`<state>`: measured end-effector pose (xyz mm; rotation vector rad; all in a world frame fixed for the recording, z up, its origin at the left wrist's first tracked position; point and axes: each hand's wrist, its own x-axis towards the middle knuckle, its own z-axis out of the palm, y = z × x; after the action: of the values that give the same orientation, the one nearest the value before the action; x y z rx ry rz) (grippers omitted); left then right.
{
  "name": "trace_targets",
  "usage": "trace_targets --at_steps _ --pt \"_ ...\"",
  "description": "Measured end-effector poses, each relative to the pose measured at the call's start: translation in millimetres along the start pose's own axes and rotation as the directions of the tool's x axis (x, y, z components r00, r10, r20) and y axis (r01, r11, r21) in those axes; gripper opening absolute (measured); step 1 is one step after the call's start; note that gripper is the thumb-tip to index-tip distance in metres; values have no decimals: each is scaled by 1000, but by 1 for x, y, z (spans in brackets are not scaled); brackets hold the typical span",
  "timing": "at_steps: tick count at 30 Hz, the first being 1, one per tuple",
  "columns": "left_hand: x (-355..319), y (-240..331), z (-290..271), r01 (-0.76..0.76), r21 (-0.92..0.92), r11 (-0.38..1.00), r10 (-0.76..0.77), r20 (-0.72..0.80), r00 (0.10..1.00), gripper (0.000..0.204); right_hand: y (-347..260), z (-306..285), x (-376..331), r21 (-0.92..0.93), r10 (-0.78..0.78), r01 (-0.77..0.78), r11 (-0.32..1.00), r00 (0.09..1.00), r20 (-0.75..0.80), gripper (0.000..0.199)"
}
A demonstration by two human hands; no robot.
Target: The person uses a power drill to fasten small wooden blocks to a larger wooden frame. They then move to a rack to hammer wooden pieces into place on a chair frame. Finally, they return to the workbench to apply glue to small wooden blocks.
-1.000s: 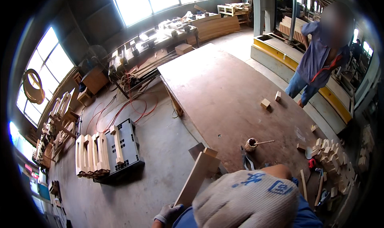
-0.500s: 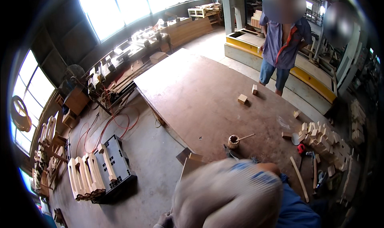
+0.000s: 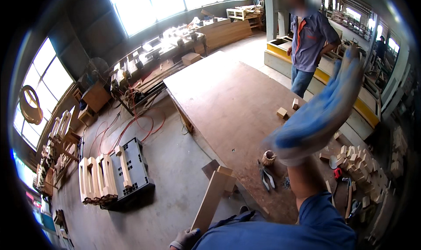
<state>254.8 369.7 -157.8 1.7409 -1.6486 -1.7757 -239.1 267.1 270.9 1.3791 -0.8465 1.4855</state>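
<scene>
Right hand (image 3: 322,118) has been raised, opened, empty; lower-centre wooden board (image 3: 208,202), slanting up-right, is gripped by curled left hand (image 3: 186,238).

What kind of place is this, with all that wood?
Probably a woodworking shop. You can see wooden pieces lined up on a black pallet, a heap of small wood blocks to the right, and pliers on the big table.

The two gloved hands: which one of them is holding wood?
The left hand, low in the picture, holds the lower end of a pale board. The right hand hangs higher, open, with no wood visible in it.
</scene>
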Motion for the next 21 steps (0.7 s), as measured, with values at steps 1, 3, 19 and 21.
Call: trace_targets --at_steps 1,3,19,21 --pt "-13 33 3 245 -237 940 -234 75 969 48 -3 4 -4 48 21 -21 999 1000 -9 104" --pt "-31 76 6 256 -203 945 -246 70 967 42 -14 10 -8 138 43 -42 990 999 -10 103" --pt "-62 -97 -64 314 -766 561 -261 196 945 56 -141 132 -14 554 172 -116 825 984 -50 91" --pt "-48 -124 -83 274 -784 557 -190 200 961 60 -172 145 -18 571 112 -111 813 993 33 92"
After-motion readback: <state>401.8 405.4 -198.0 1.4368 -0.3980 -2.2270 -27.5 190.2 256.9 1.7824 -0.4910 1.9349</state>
